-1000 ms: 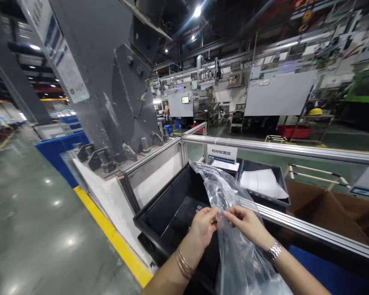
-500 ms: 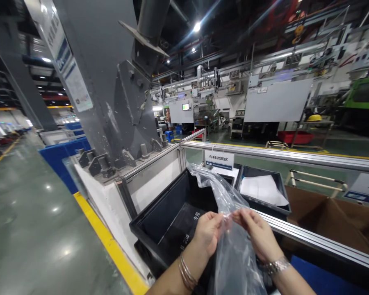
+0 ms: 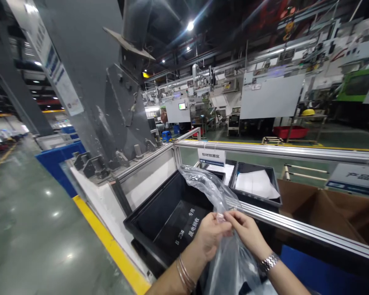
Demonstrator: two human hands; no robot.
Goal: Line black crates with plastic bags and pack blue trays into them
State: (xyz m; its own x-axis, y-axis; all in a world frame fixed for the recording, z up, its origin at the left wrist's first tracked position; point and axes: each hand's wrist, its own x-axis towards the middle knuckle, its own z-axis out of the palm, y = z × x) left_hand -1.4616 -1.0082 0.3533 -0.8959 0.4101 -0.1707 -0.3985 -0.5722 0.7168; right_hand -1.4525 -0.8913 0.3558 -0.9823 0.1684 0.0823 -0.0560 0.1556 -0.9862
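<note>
Where it rises crumpled and clear above the black bin (image 3: 160,213), the plastic bag (image 3: 213,190) is pinched between fingers (image 3: 223,224) of left hand (image 3: 210,237) and right hand (image 3: 247,231).

The lower end of the clear plastic bag (image 3: 233,262) runs off the bottom edge of the frame. Both forearms are cut off there as well. The left hand (image 3: 210,237) and right hand (image 3: 247,233) cover the bag's pinched section. The black bin (image 3: 160,213) has its near corner hidden behind the left wrist. The distant machinery at upper centre is too small to identify.
</note>
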